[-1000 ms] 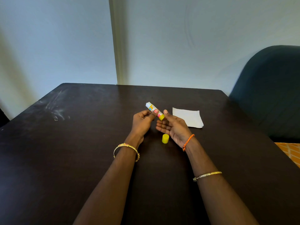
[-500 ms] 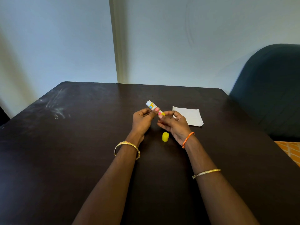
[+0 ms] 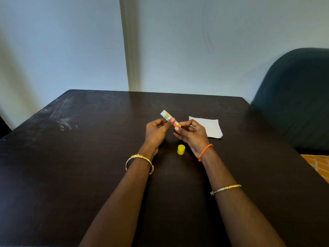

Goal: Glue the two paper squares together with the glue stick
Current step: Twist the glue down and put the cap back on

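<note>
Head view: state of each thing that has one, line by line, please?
White-labelled glue stick with yellow base: uncapped, tilted, held above the table by both hands.
Yellow plastic cap: off, on the dark table between the wrists.
White paper squares: flat on the table, untouched; one or two sheets, cannot tell.
Left hand: grips the stick's body.
Right hand: fingers pinch its yellow base.

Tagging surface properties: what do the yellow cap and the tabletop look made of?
Small yellow cylindrical cap: likely plastic, smooth, uniform colour with a soft sheen. Dark brown table: probably wood or laminate, matt; pale scuffs at the far left suggest a hard, worn surface.
</note>
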